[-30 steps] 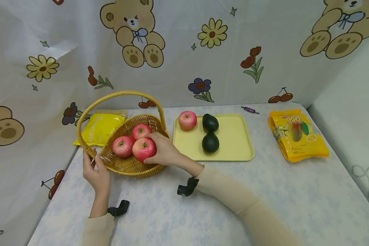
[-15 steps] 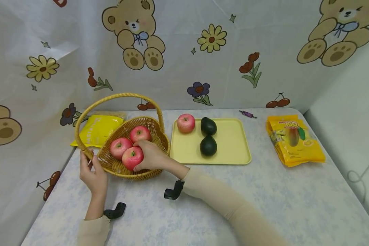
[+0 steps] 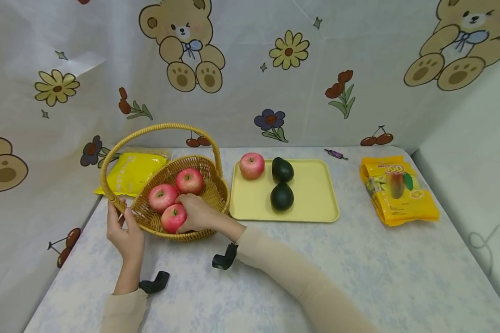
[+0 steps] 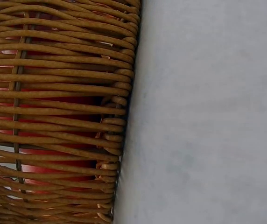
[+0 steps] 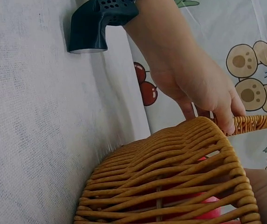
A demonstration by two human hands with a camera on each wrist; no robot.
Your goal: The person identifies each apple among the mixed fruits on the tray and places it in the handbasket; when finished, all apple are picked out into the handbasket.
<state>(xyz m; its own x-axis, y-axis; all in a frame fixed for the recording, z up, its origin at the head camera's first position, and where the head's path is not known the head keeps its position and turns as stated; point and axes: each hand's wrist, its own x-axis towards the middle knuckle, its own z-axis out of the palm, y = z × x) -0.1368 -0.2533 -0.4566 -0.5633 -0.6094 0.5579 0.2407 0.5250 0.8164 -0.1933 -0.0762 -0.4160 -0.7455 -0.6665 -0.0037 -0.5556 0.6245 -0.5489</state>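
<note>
A wicker basket (image 3: pixel 210 187) with a tall arched handle stands at the left of the table. My left hand (image 3: pixel 127 233) grips its left side where the handle meets the rim; the right wrist view shows the left hand's (image 5: pixel 199 86) thumb and fingers around that spot. Inside the basket, my right hand (image 3: pixel 197 212) holds a red apple (image 3: pixel 173 218) at the front, low near the wicker. Two more apples, one at the left (image 3: pixel 161 197) and one behind (image 3: pixel 189 180), lie beside it. Through the weave in the left wrist view, red apple skin (image 4: pixel 63 168) shows.
Right of the basket lies a yellow tray (image 3: pixel 312 189) bearing an apple (image 3: pixel 252 165) and two dark green avocados (image 3: pixel 282 196). A yellow packet (image 3: pixel 135 173) lies behind the basket, a mango candy bag (image 3: pixel 400 189) far right, and a small purple-wrapped candy (image 3: pixel 335 154) at the back.
My right hand has moved left and down into the basket with its apple, which now sits lower at the front. The left hand keeps its grip on the basket.
</note>
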